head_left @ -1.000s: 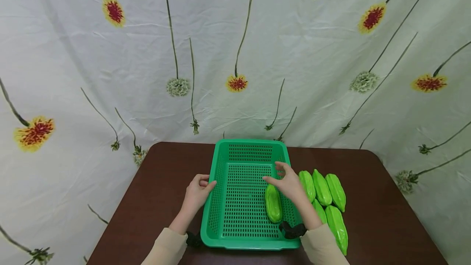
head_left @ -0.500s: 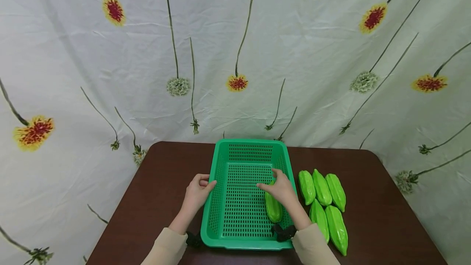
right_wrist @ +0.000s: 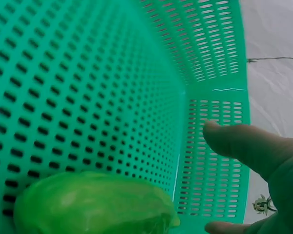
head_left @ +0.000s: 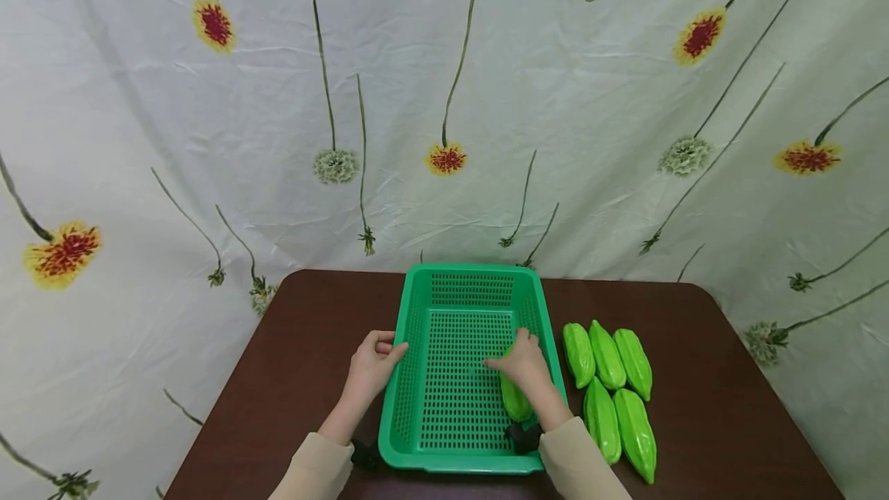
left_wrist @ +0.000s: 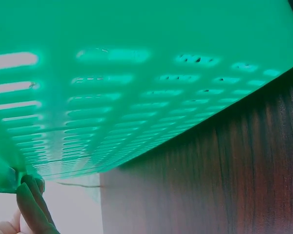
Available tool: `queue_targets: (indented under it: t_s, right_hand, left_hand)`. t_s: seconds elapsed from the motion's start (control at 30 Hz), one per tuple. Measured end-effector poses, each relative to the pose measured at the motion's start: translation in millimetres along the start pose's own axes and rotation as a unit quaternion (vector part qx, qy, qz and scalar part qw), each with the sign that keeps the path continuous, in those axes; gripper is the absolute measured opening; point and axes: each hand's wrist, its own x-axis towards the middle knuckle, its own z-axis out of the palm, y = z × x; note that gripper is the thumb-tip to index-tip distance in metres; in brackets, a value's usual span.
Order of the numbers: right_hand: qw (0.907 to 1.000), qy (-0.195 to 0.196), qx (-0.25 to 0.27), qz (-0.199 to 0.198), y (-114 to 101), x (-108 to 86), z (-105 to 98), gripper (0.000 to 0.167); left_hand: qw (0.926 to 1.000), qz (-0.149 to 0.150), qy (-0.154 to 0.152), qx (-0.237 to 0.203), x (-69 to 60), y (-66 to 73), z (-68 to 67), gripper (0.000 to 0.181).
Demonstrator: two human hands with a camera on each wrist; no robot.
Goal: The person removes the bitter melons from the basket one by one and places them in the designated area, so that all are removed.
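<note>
A green plastic basket (head_left: 479, 463) with slotted walls and floor stands on the table. My left hand (head_left: 371, 365) pinches its left rim; in the left wrist view the curled fingers (left_wrist: 34, 207) meet the edge. Inside, toward the right wall, lies a bright green ridged gourd (head_left: 514, 400), its exact kind uncertain. Directly over its far end is my right hand (head_left: 528, 369), partly hiding it. The right wrist view has the thumb (right_wrist: 244, 144) and a fingertip spread apart beside the gourd (right_wrist: 95, 204), with a gap between hand and gourd.
Several similar green gourds (head_left: 618, 392) lie grouped on the dark brown table (head_left: 722, 407), right of the basket. Behind the table hangs a pale flower-patterned cloth (head_left: 389, 99). A dark strap (head_left: 524, 438) sits at my right wrist.
My right hand has moved left and nearer from the basket's right side, down over the gourd inside. My left hand stays on the rim; the gourds have not moved.
</note>
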Motion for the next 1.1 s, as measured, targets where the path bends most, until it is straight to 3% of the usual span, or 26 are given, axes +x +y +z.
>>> queue_targets:
  t_s: [0.57,1.1]
  right_hand:
    - [0.9964,-0.054,-0.059,0.030,5.3,2.4,9.6,0.088]
    - [0.9951,-0.058,-0.079,0.015,9.0,4.9,12.2,0.094]
  left_hand:
    - [1.0000,0.008,0.003,-0.005,0.6,-1.8,0.6,0.036]
    - [0.9999,0.009,0.004,0.003,-2.0,1.5,-1.1,0.037]
